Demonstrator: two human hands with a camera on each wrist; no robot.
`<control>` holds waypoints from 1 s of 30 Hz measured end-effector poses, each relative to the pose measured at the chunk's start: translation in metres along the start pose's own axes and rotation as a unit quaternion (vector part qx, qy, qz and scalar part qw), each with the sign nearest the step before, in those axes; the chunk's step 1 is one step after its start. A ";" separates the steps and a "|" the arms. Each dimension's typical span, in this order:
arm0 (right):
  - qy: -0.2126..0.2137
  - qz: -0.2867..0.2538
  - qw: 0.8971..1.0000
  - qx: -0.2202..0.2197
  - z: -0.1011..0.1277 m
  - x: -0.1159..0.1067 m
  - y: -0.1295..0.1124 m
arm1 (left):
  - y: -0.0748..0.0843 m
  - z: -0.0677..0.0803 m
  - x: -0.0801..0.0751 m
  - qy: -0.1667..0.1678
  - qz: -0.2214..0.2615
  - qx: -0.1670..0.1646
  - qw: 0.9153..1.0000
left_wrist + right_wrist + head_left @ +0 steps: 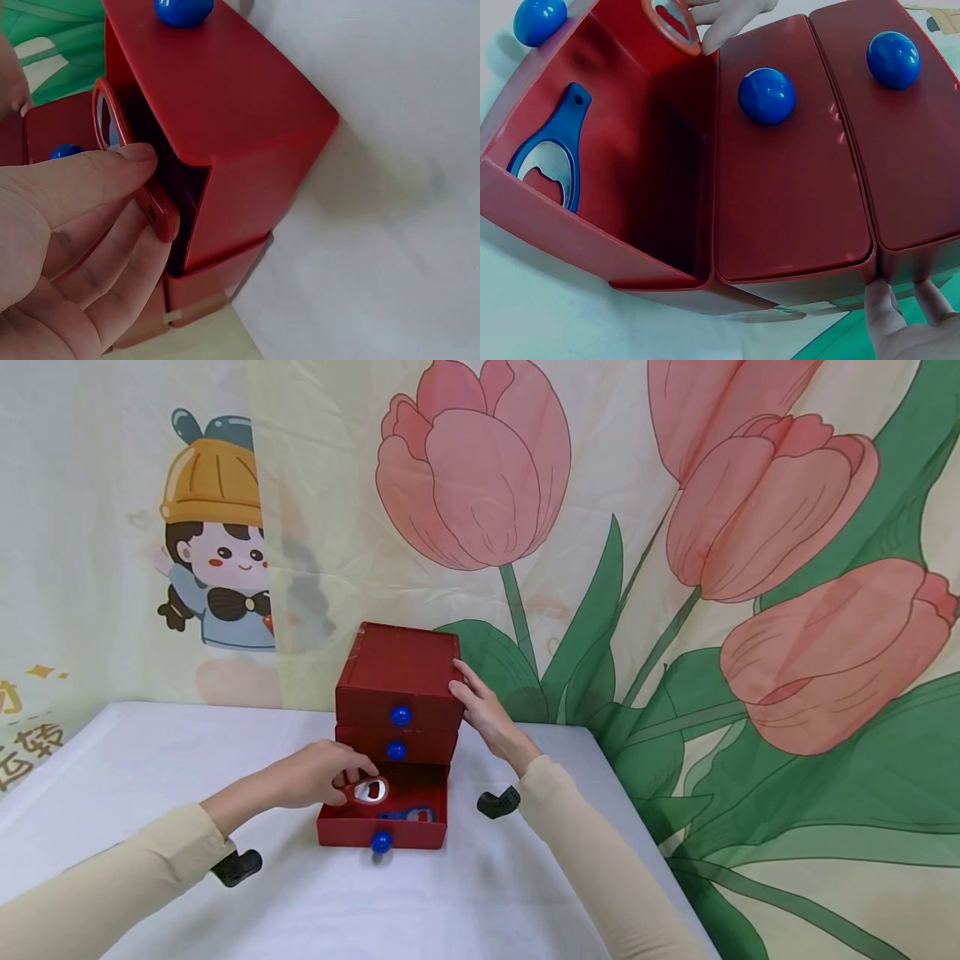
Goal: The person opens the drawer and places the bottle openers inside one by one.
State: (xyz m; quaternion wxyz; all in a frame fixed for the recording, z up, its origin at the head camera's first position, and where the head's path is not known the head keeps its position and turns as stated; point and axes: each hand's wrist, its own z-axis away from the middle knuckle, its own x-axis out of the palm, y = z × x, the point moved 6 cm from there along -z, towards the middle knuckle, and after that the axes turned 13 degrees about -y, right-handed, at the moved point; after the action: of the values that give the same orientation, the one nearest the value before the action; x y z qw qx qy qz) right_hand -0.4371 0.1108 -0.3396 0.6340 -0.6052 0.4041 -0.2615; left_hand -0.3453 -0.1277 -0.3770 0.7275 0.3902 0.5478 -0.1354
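Note:
My left hand pinches a red bottle opener by its handle between thumb and fingers, over the pulled-out bottom drawer. The opener has a metal inset in its round head. On the drawer floor, near the front, lies a blue bottle opener. The drawer belongs to a small red chest with blue round knobs; the upper two drawers are closed. My right hand touches the chest's upper right side with fairly straight fingers. In the right wrist view, its fingertips press against the top drawer's side.
The chest stands on a white-covered table, near its back edge. Behind it hangs a cloth backdrop printed with tulips and a cartoon figure. Black wrist devices sit below both sleeves.

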 end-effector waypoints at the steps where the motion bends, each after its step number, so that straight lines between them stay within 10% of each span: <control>1: 0.000 0.000 1.000 0.000 0.000 0.000 0.000 | 0.001 -0.001 0.000 0.000 -0.002 0.002 1.000; 30: 0.001 0.004 1.000 0.004 0.000 -0.001 0.001 | 0.004 -0.018 0.022 -0.003 0.009 0.023 1.000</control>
State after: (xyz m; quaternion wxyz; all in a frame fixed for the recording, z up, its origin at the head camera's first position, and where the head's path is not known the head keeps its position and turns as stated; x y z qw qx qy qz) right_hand -0.4379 0.1118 -0.3400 0.6368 -0.6008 0.4067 -0.2610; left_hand -0.3475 -0.1077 -0.3967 0.7214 0.4109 0.5388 -0.1427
